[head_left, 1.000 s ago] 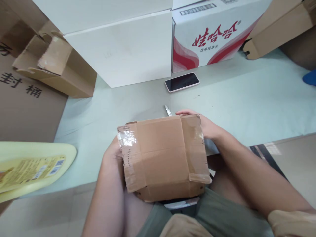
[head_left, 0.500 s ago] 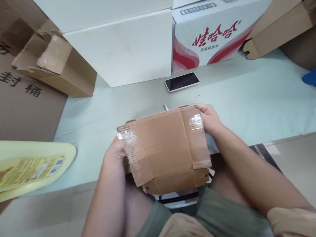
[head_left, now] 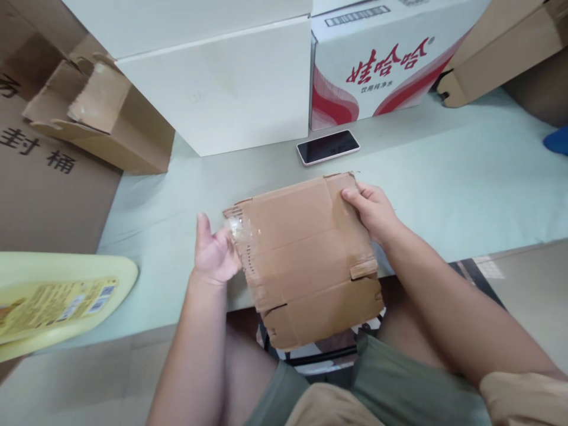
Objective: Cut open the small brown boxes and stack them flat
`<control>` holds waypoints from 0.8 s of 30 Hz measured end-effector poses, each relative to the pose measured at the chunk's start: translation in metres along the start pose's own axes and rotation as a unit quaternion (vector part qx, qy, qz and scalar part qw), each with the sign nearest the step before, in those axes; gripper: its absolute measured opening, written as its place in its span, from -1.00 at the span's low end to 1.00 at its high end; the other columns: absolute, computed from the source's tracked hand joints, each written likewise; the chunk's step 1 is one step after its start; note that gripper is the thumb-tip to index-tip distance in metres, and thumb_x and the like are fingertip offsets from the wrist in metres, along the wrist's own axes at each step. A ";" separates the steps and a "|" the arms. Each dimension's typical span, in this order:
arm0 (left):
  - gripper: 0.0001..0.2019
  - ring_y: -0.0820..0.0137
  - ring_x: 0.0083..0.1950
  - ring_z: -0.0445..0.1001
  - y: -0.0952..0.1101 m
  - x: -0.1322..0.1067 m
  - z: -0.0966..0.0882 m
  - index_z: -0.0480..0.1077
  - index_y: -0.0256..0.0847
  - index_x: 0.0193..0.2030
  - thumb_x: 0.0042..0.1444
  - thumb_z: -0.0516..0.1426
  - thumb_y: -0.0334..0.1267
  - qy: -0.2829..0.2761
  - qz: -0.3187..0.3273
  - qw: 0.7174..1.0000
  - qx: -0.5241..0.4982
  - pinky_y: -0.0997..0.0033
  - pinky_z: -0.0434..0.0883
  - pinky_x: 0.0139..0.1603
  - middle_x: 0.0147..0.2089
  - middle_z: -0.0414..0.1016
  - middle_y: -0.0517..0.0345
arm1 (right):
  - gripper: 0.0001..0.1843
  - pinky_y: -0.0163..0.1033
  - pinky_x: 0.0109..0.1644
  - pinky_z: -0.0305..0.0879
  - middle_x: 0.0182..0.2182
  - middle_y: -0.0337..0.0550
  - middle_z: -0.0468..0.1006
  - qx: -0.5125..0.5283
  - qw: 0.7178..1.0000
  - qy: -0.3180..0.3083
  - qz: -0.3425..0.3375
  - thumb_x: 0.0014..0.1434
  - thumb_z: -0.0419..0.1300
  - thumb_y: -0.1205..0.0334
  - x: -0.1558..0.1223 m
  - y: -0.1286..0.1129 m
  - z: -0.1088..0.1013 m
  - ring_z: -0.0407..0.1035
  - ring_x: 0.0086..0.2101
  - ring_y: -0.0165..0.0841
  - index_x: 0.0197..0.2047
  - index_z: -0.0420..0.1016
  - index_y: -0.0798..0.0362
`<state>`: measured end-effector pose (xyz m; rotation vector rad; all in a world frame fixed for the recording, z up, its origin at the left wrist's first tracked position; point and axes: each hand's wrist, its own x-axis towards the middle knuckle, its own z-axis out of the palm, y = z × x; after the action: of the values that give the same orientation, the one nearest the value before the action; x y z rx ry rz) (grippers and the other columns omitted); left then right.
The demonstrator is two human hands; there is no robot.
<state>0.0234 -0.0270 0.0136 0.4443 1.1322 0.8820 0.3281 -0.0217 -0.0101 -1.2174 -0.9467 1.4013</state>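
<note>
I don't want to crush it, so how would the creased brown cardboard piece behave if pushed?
The cardboard piece probably folds along its creases, seems light given its thin edges, and may feel slippery at the shiny clear tape.

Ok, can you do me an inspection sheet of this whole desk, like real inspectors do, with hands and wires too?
Surface: pale green tabletop, some wrinkles at the left.
Job's things: creased cardboard piece, tilted, with shiny tape at its left edge.
Clutter: phone lying screen up, dark; yellow container at the left.
Hands: right hand grips the upper right part, thumb on top; left hand at the left edge, thumb raised off it.
Cables: nothing seen.
Surroundings: white box, red-and-white carton behind; brown box back left.
</note>
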 end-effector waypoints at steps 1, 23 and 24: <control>-0.49 -0.01 -0.03 0.73 -0.002 -0.001 0.000 0.58 -0.15 -0.25 0.01 0.28 0.31 -0.023 0.002 1.000 0.021 0.13 0.68 -0.12 -0.33 0.70 -0.05 | -0.39 -0.23 -0.30 0.40 -0.40 -0.18 0.63 -0.003 1.000 0.012 -0.007 -0.15 0.51 -0.33 0.001 0.001 0.000 0.47 -0.40 -0.30 -0.27 0.59 0.01; -0.80 0.27 0.09 0.68 0.004 0.017 -0.008 0.55 -0.16 -0.08 0.14 0.33 -0.27 0.093 0.223 0.961 -0.137 0.30 0.54 0.26 -0.06 0.73 0.11 | -0.38 -0.39 -0.69 0.14 -0.73 -0.28 0.38 -0.008 0.989 -0.111 0.094 -0.22 0.57 -0.31 -0.021 0.004 0.019 0.27 -0.71 -0.47 -0.50 0.48 0.05; -0.77 0.25 0.08 0.68 0.004 0.015 -0.008 0.54 -0.15 -0.08 0.11 0.35 -0.26 0.082 0.214 0.964 -0.136 0.28 0.55 0.25 -0.06 0.72 0.11 | -0.37 -0.38 -0.70 0.12 -0.73 -0.28 0.37 -0.004 0.991 -0.099 0.095 -0.23 0.56 -0.33 -0.024 0.004 0.022 0.25 -0.72 -0.47 -0.51 0.47 0.05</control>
<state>0.0168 -0.0134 0.0047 0.3993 1.0603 1.4565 0.3057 -0.0451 -0.0053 -1.2152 -0.9931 1.6950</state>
